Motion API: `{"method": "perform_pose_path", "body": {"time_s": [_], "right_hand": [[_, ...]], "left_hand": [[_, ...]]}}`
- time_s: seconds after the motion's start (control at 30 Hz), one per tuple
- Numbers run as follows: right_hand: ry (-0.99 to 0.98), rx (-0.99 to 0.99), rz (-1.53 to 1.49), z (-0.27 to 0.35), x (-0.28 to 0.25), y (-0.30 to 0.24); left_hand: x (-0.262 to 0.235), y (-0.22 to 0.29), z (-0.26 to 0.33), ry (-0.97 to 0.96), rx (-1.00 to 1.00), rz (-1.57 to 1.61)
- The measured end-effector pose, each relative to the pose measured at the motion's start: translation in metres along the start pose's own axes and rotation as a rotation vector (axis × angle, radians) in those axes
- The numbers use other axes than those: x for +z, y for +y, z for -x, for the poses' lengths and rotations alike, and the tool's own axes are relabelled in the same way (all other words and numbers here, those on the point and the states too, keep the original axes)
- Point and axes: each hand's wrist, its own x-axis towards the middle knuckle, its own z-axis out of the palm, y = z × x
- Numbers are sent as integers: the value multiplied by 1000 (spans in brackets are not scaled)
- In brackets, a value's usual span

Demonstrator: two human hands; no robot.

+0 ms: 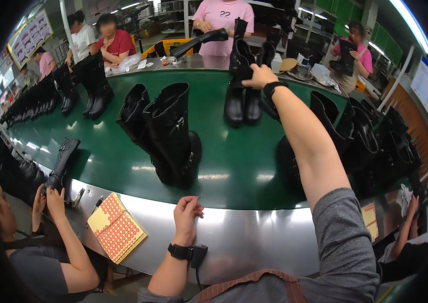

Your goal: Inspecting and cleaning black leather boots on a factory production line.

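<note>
My right arm stretches across the green belt, and my right hand [262, 77] closes on the upper shaft of a black boot [235, 103] at the far side. That boot stands upright beside another black boot [253, 108]. Near the belt's front edge, over the metal ledge, my left hand [187, 218] has curled fingers with the tips pressed together; anything between them is too small to make out. Close ahead of it stands a pair of tall black boots [168, 131] with buckled straps, touching each other and leaning slightly.
The green belt [214, 146] carries more black boots [98, 91] at the left and others [360, 126] at the right. A stack of yellow sheets with red dots [118, 227] lies on the metal ledge [254, 232]. A co-worker [52, 242] at the left handles a boot; others stand across.
</note>
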Motion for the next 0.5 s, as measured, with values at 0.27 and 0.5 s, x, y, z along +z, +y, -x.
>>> {"method": "perform_pose_path", "body": {"time_s": [0.27,0.5], "right_hand": [[304,-73,14,-33,-4,9],[184,-370,55,19,-122,-25]], "left_hand": [[-4,2,-1,-32,-6,-43],[-8,0,-6,-66,-35,-51]]}}
